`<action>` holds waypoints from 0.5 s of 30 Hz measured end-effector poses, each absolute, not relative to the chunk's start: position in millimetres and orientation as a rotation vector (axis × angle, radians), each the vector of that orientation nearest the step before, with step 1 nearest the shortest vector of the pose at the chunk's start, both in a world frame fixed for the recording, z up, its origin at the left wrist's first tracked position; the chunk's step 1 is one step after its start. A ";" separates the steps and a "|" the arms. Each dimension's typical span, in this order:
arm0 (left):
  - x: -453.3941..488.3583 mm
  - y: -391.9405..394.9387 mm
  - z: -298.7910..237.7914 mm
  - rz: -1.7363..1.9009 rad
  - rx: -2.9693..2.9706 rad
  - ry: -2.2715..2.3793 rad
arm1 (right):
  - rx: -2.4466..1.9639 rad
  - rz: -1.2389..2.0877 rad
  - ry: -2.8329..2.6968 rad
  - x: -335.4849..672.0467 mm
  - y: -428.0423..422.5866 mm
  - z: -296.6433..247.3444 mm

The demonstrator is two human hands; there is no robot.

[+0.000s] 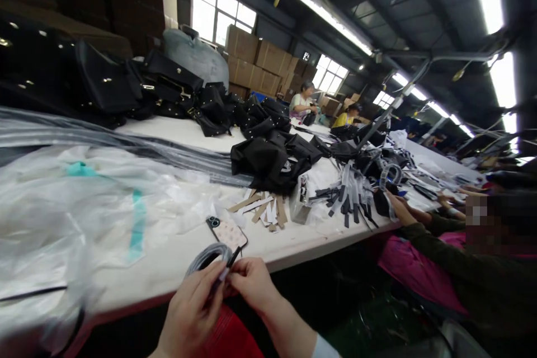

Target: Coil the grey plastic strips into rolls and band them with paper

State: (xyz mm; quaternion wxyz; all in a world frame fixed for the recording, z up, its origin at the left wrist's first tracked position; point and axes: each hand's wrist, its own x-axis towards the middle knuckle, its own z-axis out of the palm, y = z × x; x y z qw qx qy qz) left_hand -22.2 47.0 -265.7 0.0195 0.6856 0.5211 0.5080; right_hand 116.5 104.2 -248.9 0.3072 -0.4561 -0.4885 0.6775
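Note:
My left hand [195, 303] is closed around a dark strap [206, 255] wrapped in clear plastic, which loops up above the fingers. Its black end [234, 256] sticks out between both hands. The fingers of my right hand [254, 284] pinch the same strap near that end, touching the left fingertips. Exactly what lies between the fingertips is hidden. Just beyond the strap, a phone [230, 234] in a patterned case lies on the white table [293, 243]. Both hands are at the table's near edge, above something red [232, 335] on my lap.
Clear plastic bags [126, 196] cover the table at left. Ahead lie cardboard strips [268, 211], a box [298, 207], black bags [264, 165] and several plastic-wrapped straps [348, 193]. At right a co-worker's hand [392, 204] holds a looped strap. Further people work behind.

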 end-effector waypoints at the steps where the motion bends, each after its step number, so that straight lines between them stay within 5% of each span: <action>1: -21.4 47.7 -265.6 1.601 2.129 1.590 | -1.195 1.772 -1.295 114.9 104.9 -250.2; 12: -12.2 51.2 -266.5 1.443 1.947 1.595 | -0.840 1.885 -1.012 122.0 95.7 -233.0; 15: -13.5 54.1 -277.1 1.419 1.946 1.671 | -0.980 1.412 -1.221 140.5 114.7 -227.2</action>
